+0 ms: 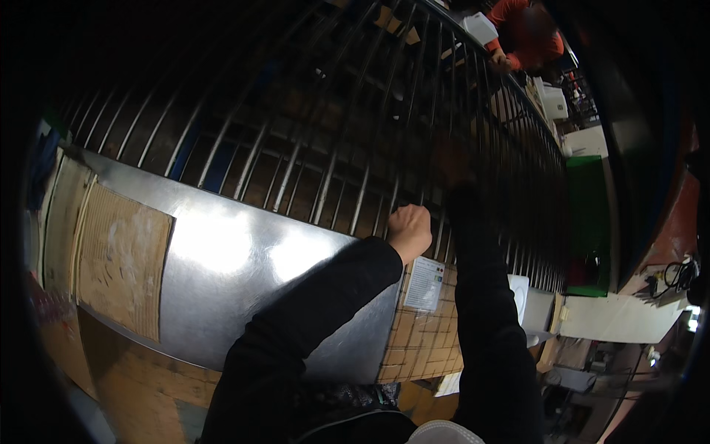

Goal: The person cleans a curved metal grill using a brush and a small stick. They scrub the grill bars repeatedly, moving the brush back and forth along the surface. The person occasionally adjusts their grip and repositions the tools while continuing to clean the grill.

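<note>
Both my arms, in black sleeves, reach forward to a rack of parallel metal rods [292, 177]. My left hand [410, 231] is closed, with its fingers curled under at the near ends of the rods. Whatever it may hold is hidden beneath the fingers. Farther forward, my right hand [450, 159] is stretched out over the rods in deep shadow. Its fingers are too dark to make out. Just below my left hand, a printed white sheet [424, 285] lies on a brown cardboard panel [418, 340] with a dark grid of lines.
A shiny metal sheet [214, 288] spans the near left, with a worn cardboard piece [122, 255] on it. A green panel [588, 214] stands at the right. Across the rack, a person in an orange-red top [510, 26] is beside a white container [479, 28].
</note>
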Demonstrator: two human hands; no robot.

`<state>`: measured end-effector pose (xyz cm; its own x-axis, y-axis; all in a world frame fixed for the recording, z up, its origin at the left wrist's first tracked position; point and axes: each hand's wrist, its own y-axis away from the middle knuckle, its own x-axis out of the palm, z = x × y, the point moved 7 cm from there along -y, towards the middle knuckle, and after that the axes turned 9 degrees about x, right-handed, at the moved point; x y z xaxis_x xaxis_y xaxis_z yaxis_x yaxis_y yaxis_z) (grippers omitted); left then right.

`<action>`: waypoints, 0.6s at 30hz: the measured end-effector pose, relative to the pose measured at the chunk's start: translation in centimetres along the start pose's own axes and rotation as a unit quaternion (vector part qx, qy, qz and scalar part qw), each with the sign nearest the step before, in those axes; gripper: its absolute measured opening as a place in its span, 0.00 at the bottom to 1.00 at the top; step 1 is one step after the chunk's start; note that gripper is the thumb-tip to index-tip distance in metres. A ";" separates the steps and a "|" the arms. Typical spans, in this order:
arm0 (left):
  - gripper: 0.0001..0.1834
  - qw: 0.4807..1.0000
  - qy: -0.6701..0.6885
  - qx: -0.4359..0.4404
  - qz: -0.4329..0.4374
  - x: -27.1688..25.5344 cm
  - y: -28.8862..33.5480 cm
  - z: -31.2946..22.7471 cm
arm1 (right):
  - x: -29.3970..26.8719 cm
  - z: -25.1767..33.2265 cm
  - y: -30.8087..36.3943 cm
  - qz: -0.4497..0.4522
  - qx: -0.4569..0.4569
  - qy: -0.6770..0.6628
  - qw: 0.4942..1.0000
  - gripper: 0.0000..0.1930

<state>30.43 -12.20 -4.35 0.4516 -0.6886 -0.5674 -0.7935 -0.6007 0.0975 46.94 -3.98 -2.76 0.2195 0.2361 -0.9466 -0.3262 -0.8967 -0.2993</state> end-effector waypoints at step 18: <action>0.05 0.999 0.021 -0.033 -0.030 0.0 -0.5 1.1 | 0.0 0.4 0.2 0.076 0.084 0.024 0.993 0.13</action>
<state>30.34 -11.46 -5.26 0.5150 -0.6665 -0.5390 -0.7371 -0.6653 0.1184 46.49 -4.03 -2.89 0.1981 0.0807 -0.9769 -0.5068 -0.8446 -0.1725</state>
